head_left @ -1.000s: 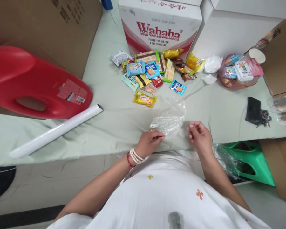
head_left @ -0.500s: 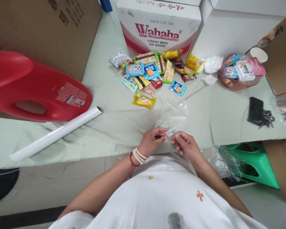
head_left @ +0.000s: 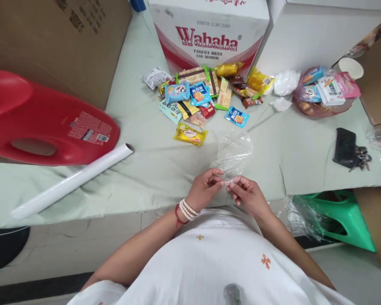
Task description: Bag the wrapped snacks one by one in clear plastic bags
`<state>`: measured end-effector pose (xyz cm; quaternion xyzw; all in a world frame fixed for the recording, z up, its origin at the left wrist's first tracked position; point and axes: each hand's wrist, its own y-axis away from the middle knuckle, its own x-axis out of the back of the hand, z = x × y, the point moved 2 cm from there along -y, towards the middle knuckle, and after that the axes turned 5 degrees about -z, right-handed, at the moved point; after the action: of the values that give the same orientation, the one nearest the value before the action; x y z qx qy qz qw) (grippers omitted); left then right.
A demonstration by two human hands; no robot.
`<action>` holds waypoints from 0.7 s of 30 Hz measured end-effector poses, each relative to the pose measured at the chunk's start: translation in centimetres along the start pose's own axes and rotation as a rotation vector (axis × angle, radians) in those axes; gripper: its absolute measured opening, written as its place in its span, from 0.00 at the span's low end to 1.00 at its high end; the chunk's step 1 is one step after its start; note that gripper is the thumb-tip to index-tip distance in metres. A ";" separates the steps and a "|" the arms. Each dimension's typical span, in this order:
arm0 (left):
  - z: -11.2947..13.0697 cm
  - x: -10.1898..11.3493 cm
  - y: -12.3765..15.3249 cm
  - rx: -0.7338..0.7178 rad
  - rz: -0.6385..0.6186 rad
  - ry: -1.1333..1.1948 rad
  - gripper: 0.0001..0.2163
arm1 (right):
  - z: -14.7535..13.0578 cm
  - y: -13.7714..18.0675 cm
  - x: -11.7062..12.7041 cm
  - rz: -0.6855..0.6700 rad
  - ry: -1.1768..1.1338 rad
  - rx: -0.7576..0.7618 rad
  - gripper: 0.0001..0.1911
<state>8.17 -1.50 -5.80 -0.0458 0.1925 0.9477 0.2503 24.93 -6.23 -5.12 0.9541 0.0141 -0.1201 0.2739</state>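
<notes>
A clear plastic bag (head_left: 233,150) lies on the green tablecloth, its near edge gathered between my two hands. My left hand (head_left: 207,186), with beads at the wrist, pinches that edge between thumb and fingers. Close beside it, my right hand (head_left: 248,195) pinches the same edge, the fingertips of both hands almost touching. Beyond the bag lies a yellow wrapped snack (head_left: 190,134), with a blue snack packet (head_left: 236,117) to its right. Farther back is a heap of wrapped snacks (head_left: 199,94) in mixed colours.
Behind the snacks stands a white and red water carton (head_left: 209,38). To the left are a red jug (head_left: 51,123) and a white tube (head_left: 73,180). At right sit a filled snack bag (head_left: 324,108), a paper cup (head_left: 351,67) and a black pouch with keys (head_left: 344,148).
My right hand has moved slightly left and its fingertips now meet the bag's edge next to my left hand's. The snacks lie as before; the view has shifted a little.
</notes>
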 end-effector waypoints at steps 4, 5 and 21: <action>-0.1 0.2 -0.4 -0.004 0.044 0.048 0.14 | -0.2 0.1 0.2 -0.013 0.073 -0.012 0.18; -0.1 0.2 -0.5 -0.006 0.054 0.059 0.14 | -0.3 0.1 0.3 -0.007 0.084 -0.010 0.19; 1.6 -0.8 1.7 -0.994 0.060 -1.050 0.11 | -1.3 1.1 -0.1 -0.076 -0.208 -0.122 0.27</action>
<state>8.05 -2.62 -3.61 0.3125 -0.4058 0.8267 0.2330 25.26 -6.45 -3.48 0.9169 0.0290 -0.2275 0.3266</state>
